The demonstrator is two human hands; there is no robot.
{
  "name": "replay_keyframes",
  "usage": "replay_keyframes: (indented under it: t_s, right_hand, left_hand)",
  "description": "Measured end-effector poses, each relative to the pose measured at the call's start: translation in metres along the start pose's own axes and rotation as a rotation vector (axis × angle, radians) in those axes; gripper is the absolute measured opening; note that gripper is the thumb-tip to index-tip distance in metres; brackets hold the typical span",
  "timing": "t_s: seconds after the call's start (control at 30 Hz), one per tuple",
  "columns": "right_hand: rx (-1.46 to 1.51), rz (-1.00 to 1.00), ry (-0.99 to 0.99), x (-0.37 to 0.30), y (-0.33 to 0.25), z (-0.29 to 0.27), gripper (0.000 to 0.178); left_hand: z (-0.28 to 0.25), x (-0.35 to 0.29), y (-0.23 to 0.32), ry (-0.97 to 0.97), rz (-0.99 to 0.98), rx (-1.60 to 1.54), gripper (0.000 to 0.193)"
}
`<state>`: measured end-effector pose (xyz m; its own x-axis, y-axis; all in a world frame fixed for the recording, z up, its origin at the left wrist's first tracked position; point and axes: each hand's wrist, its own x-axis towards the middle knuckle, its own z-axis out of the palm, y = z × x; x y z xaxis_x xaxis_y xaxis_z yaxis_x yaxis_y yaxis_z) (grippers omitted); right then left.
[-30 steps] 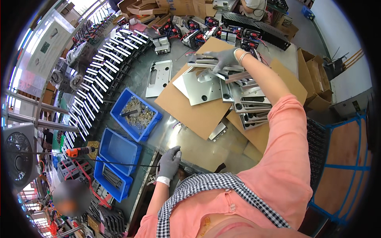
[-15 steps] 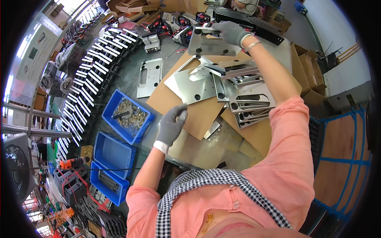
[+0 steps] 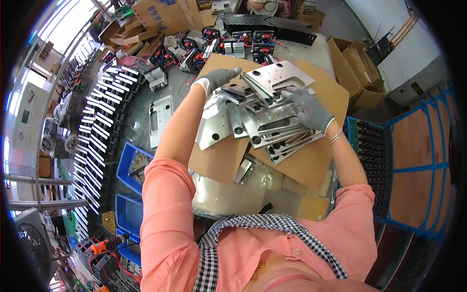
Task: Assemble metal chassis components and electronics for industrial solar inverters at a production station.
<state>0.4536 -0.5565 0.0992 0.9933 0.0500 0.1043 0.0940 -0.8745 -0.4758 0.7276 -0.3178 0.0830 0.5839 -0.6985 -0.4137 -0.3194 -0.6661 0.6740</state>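
Observation:
My right hand [image 3: 311, 111], in a grey glove, has its fingers closed at the near edge of a silver sheet-metal plate [image 3: 277, 73] with a cutout and dark round holes. This plate lies tilted on top of a loose pile of similar metal brackets [image 3: 287, 129]. My left hand [image 3: 219, 79], also gloved, is at the pile's far left with fingers stretched out and nothing seen in them. Below it, another flat metal plate [image 3: 214, 129] rests on brown cardboard [image 3: 219, 163]. The fingertips of my right hand are partly hidden among the metal parts.
A single plate [image 3: 161, 117] lies left of the cardboard. Blue bins [image 3: 127, 163] stand at the left by a long row of white-topped parts [image 3: 99, 131]. Red and black devices [image 3: 194, 53] and a black ribbed part [image 3: 272, 29] line the back. An open carton [image 3: 357, 68] is at right.
My right hand has come nearer from the far side, and the plate it held now lies on the pile. My left hand has moved from the near left up to the pile's far left.

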Motion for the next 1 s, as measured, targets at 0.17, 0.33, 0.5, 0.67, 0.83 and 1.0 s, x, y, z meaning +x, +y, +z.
replay_keyframes:
  t_s: [0.17, 0.33, 0.5, 0.67, 0.83, 1.0]
  right_hand:
    - [0.008, -0.031, 0.193, 0.004, 0.011, 0.028, 0.041]
    - [0.071, -0.074, 0.312, 0.002, 0.021, 0.039, 0.032]
    - [0.454, -0.063, 0.521, -0.028, 0.054, 0.042, 0.023]
    - [0.447, -0.076, 0.508, -0.036, 0.055, 0.038, 0.019]
    - [0.407, -0.237, 0.415, -0.022, 0.017, 0.013, 0.019]
    - [-0.045, -0.467, 0.397, -0.033, 0.008, -0.033, 0.019]
  left_hand:
    - [0.008, 0.05, 0.004, -0.008, -0.007, 0.308, 0.063]
    - [0.014, 0.056, 0.025, -0.052, 0.031, 0.391, 0.031]
    - [0.013, 0.015, 0.038, -0.199, 0.103, 0.06, 0.036]
    - [0.045, -0.016, 0.04, -0.193, 0.144, 0.167, 0.047]
    - [0.07, -0.021, 0.071, 0.034, -0.05, -0.688, 0.039]
    - [0.083, -0.081, 0.062, 0.139, 0.299, -1.001, 0.039]
